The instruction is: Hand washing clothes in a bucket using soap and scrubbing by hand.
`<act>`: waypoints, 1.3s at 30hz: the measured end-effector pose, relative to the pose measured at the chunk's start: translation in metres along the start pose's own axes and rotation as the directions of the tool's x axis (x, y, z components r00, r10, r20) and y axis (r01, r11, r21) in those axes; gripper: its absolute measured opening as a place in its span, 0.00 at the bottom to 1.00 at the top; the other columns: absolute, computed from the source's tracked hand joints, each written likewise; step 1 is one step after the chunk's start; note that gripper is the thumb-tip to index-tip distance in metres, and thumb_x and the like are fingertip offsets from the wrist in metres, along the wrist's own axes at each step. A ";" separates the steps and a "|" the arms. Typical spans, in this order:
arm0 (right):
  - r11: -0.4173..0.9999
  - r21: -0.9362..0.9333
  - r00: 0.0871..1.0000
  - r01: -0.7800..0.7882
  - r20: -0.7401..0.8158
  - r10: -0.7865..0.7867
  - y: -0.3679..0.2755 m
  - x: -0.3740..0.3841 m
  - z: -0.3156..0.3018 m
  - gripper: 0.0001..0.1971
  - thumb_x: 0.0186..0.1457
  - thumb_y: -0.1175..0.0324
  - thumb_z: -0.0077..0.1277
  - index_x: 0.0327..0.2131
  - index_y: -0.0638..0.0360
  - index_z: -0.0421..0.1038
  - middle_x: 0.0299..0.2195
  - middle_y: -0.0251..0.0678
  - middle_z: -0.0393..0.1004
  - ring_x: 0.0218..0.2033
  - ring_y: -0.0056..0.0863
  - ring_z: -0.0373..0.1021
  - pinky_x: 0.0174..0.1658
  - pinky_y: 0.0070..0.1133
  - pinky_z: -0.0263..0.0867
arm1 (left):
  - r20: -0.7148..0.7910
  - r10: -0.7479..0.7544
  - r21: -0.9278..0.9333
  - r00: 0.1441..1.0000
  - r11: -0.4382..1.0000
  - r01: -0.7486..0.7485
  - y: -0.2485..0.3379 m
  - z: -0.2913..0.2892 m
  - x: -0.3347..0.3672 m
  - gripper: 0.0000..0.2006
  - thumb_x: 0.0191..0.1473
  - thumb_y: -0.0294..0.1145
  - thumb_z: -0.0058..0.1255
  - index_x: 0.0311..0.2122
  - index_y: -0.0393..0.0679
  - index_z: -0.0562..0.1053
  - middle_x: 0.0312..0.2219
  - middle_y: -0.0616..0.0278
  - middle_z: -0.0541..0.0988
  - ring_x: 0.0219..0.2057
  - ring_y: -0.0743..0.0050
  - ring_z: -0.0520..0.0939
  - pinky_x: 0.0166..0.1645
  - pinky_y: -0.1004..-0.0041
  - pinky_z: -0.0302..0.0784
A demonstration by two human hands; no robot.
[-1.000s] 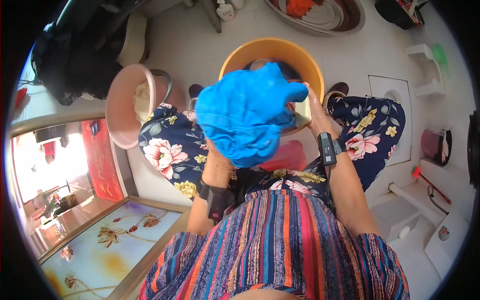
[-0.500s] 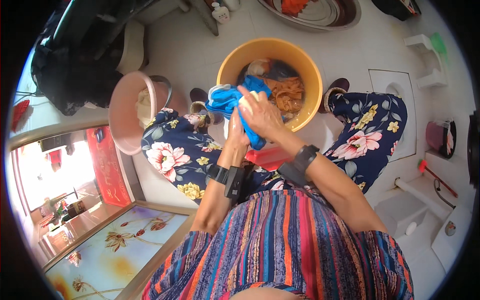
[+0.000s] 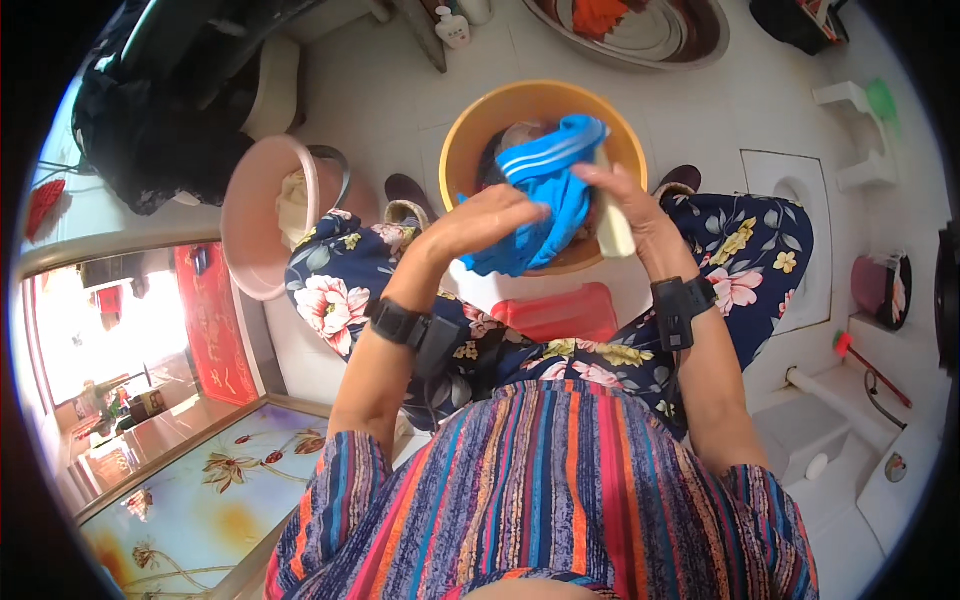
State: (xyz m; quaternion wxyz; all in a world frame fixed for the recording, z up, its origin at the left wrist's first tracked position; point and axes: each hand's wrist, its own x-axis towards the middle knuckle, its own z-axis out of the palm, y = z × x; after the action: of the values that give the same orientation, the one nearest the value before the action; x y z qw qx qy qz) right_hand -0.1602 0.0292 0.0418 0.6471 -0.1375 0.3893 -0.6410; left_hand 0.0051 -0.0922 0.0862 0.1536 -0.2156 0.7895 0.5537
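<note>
A wet blue garment (image 3: 548,205) with white stripes along one edge hangs spread between my hands, above the yellow tub (image 3: 453,150). My left hand (image 3: 488,222) grips its left side, fingers curled over the cloth. In my right hand (image 3: 640,212) is a long pale-yellow bar of soap (image 3: 614,232), held upright against the palm. The thumb of that hand presses at the garment's right edge. Most of the laundry in the tub is hidden behind the blue cloth.
A pink bucket (image 3: 232,215) with pale cloth stands left of my knee. Beyond the tub are a metal basin (image 3: 700,50) and a white pump bottle (image 3: 452,28). A red plastic object (image 3: 560,312) lies between my legs. On the right, a squat toilet (image 3: 790,195) is set into the floor.
My hands have moved apart, the right one rightward. The blue garment, bunched up before, is now opened out over the tub. The soap has moved right with my right hand.
</note>
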 end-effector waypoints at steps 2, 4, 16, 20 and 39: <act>0.994 -0.104 1.000 0.015 0.028 -0.012 0.007 0.010 0.007 0.21 0.44 0.68 0.54 0.44 0.60 0.63 0.36 0.31 0.69 0.36 0.19 0.66 0.40 0.18 0.64 | -0.249 0.089 -0.217 0.964 0.965 -0.145 -0.023 0.011 0.004 0.20 0.49 0.45 0.44 0.36 0.36 0.70 0.31 0.55 0.74 0.30 0.66 0.74 0.38 0.70 0.68; 0.983 -0.162 0.993 0.083 -0.071 -0.095 0.012 0.016 0.009 0.17 0.42 0.71 0.52 0.40 0.60 0.66 0.32 0.30 0.70 0.32 0.19 0.67 0.37 0.18 0.65 | -0.240 -0.053 -0.609 0.969 0.786 -0.108 -0.022 0.017 0.009 0.22 0.49 0.45 0.47 0.44 0.38 0.67 0.40 0.57 0.71 0.40 0.69 0.71 0.45 0.70 0.66; 0.886 -0.232 0.865 0.401 -0.223 -0.450 -0.064 -0.021 0.040 0.14 0.43 0.70 0.49 0.37 0.59 0.66 0.29 0.32 0.70 0.28 0.21 0.67 0.32 0.18 0.64 | -0.651 0.221 0.353 0.726 0.935 0.032 -0.039 0.006 -0.025 0.15 0.42 0.23 0.43 0.40 0.46 0.69 0.26 0.46 0.75 0.30 0.49 0.76 0.35 0.62 0.71; 0.734 -0.599 0.804 0.319 -0.239 -0.545 -0.072 -0.039 0.040 0.13 0.42 0.69 0.52 0.35 0.58 0.66 0.26 0.27 0.68 0.24 0.13 0.63 0.25 0.13 0.58 | -0.742 0.302 0.557 0.598 0.775 0.299 -0.016 -0.043 -0.044 0.12 0.46 0.27 0.43 0.38 0.47 0.70 0.21 0.52 0.75 0.22 0.55 0.77 0.27 0.62 0.71; 0.834 -0.542 0.983 0.104 -0.073 -0.170 0.031 -0.009 0.086 0.41 0.41 0.54 0.59 0.54 0.66 0.53 0.43 0.49 0.65 0.45 0.35 0.63 0.49 0.25 0.58 | -0.516 0.038 -0.804 0.856 -0.365 -0.469 -0.080 0.087 0.021 0.20 0.55 0.44 0.41 0.49 0.44 0.63 0.44 0.60 0.70 0.44 0.67 0.72 0.50 0.68 0.68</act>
State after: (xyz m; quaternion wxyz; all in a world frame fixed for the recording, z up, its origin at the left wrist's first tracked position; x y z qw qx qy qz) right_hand -0.0781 0.0149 0.0802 0.5110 -0.3020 0.5794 -0.5585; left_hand 0.0287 -0.0378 -0.0180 -0.3226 -0.1316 0.0634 0.9352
